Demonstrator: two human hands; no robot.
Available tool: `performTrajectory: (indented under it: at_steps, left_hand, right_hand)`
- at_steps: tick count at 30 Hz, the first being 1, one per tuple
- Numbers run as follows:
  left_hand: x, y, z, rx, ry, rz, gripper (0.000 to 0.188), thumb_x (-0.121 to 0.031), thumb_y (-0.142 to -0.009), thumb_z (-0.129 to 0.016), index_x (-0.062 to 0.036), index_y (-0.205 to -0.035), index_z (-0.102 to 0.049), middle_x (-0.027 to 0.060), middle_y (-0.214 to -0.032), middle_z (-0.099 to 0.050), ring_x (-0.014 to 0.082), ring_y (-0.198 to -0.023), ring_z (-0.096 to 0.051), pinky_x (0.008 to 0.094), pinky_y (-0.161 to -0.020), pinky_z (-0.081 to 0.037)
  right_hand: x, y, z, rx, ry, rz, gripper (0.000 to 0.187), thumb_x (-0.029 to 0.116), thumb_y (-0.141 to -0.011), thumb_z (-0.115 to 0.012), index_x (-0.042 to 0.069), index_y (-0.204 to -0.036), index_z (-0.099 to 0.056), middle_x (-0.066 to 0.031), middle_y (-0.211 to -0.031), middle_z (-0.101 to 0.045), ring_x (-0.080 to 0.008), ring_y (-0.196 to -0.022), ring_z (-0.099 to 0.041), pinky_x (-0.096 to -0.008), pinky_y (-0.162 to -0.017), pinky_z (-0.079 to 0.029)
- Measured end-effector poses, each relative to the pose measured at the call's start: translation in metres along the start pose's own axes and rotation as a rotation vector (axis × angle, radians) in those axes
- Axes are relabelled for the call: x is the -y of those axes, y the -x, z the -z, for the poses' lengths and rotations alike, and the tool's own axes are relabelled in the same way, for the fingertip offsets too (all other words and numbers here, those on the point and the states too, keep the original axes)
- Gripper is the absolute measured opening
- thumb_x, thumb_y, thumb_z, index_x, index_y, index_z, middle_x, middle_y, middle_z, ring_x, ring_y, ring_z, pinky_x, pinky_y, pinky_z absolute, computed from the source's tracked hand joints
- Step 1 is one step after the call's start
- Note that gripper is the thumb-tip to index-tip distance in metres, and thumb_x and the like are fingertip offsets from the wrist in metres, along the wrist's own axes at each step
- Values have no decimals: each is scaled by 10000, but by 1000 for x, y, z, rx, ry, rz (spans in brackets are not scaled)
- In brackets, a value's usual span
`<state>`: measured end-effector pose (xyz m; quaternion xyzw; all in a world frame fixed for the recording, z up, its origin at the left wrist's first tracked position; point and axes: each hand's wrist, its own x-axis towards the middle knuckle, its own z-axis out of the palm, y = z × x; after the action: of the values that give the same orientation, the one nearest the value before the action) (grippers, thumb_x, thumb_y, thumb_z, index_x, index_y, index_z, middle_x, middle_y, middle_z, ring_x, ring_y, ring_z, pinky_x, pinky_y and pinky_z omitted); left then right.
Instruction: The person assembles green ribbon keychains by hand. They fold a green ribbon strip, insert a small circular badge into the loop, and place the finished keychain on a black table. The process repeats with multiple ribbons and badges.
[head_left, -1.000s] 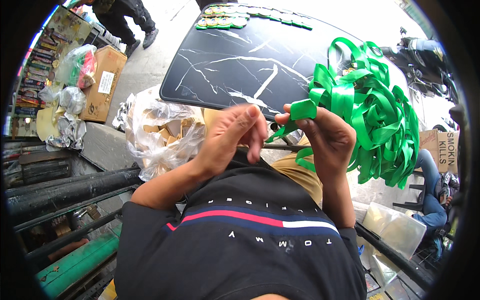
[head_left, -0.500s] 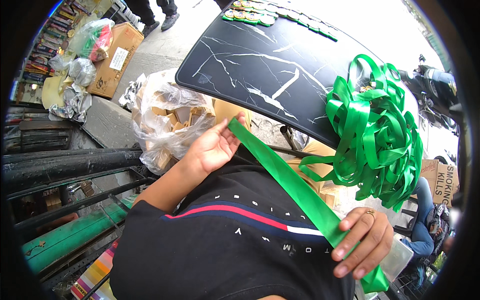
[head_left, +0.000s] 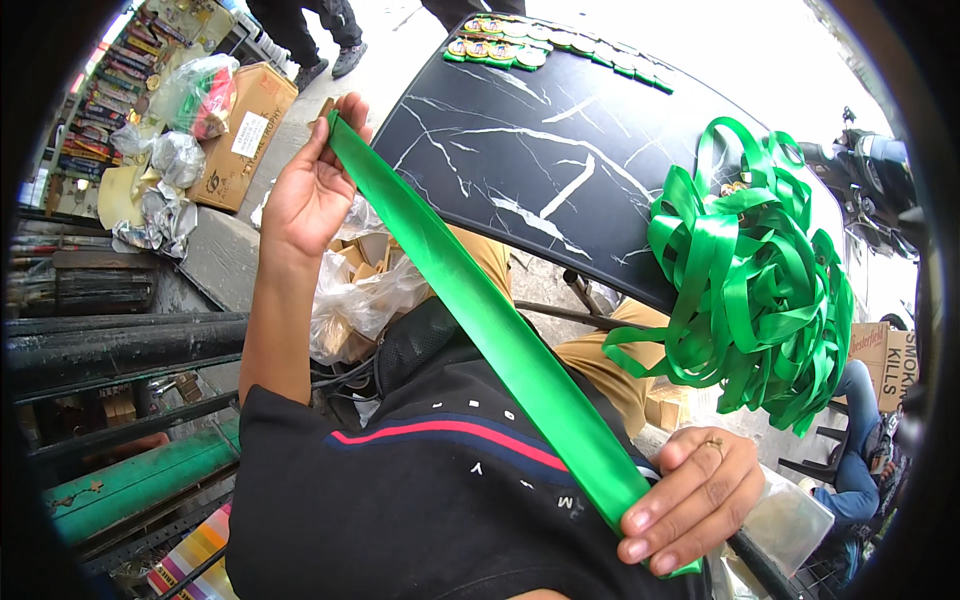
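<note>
A wide green satin ribbon (head_left: 480, 305) runs taut and slanting across the front of my dark shirt. My left hand (head_left: 315, 190), raised at the upper left, pinches its far end between thumb and fingers. A small brownish piece shows at that fingertip, too little of it to name. Lower right, my right hand (head_left: 695, 500) is closed around the ribbon's other part, fingers curled over it; a ring sits on one finger. A big tangled heap of green ribbons (head_left: 750, 290) lies on the right end of the black table (head_left: 470, 150) and hangs over its edge.
Medals with green ribbons (head_left: 500, 50) lie in rows along the table's far side. A clear plastic bag (head_left: 345, 300) of small cardboard pieces stands left of my knees. Further left are a cardboard box (head_left: 245, 140) and a metal rail (head_left: 130, 345). People's legs show beyond.
My left hand has moved up and to the left, drawing out a longer stretch of ribbon. My right hand has shifted slightly left, still gripping it.
</note>
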<state>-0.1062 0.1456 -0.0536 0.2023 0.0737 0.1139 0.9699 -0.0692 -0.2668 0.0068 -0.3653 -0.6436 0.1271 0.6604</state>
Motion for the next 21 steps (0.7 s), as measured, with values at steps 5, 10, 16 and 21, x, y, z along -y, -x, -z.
performTrajectory:
  at_steps: [5, 10, 16, 21]
  left_hand:
    - [17, -50, -4, -84, -222, 47, 343, -98, -1003, -490, 59, -1308, -474, 188, -1305, -569, 283, -1235, -556, 376, -1057, -482]
    - [54, -64, -38, 53, -696, -109, 310, -182, -1006, -521, 56, -1192, -591, 183, -1151, -670, 247, -1084, -661, 338, -952, -538]
    - [118, -39, -85, 385, -792, 86, 379, -217, -1009, -519, 50, -1276, -553, 194, -1184, -654, 258, -1102, -650, 377, -951, -532]
    - [152, -17, -100, 448, -755, 221, 307, -123, -997, -537, 60, -1239, -587, 120, -1060, -711, 57, -780, -630, 189, -579, -469]
  right_hand:
    - [1, -3, 9, 181, 87, -238, 173, 67, -971, -554, -30, -1019, -689, -173, -1042, -717, -267, -1034, -686, -395, -1109, -366]
    - [-11, -3, -6, -253, -75, -439, 214, 101, -925, -573, -60, -966, -708, -192, -875, -725, -279, -822, -730, -408, -901, -534]
    - [-62, -24, 8, -550, 207, -571, 423, -70, -895, -596, -74, -1314, -533, -149, -949, -716, -199, -836, -709, -281, -731, -561]
    - [-90, -31, 14, -775, 28, -441, 684, -57, -912, -593, -1, -1489, -230, -180, -996, -679, -206, -842, -707, -314, -747, -596]
